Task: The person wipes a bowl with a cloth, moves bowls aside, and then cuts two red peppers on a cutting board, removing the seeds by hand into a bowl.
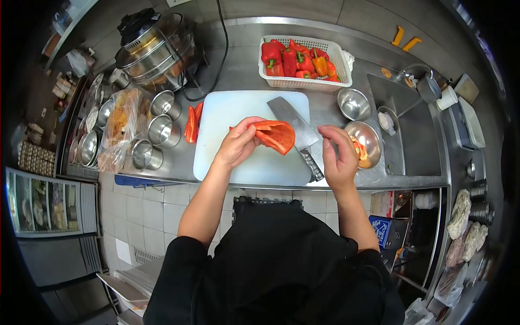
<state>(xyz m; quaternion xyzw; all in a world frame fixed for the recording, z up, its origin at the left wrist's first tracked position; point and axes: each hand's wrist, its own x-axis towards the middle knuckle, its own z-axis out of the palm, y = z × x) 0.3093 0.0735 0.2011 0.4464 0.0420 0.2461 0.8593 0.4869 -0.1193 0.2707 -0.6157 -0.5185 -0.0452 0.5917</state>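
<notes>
My left hand [238, 143] grips a hollow, opened red pepper [279, 135] above the white cutting board [216, 114]. To the right of the pepper, my right hand [340, 154] is raised with its fingers apart and nothing in them. A cleaver [292, 119] lies slantwise on the board, its black handle pointing toward me at the lower right. Just beyond my right hand is a steel bowl [372, 142] holding orange and red pepper scraps. Cut red pepper pieces [192, 124] rest against the board's left side.
A white basket [303, 82] of whole peppers stands behind the board. Another steel bowl [354, 104] sits near the sink [422, 135] on the right. Steel pots [164, 131], a plastic bag of food [122, 122] and a large round appliance [154, 51] occupy the left.
</notes>
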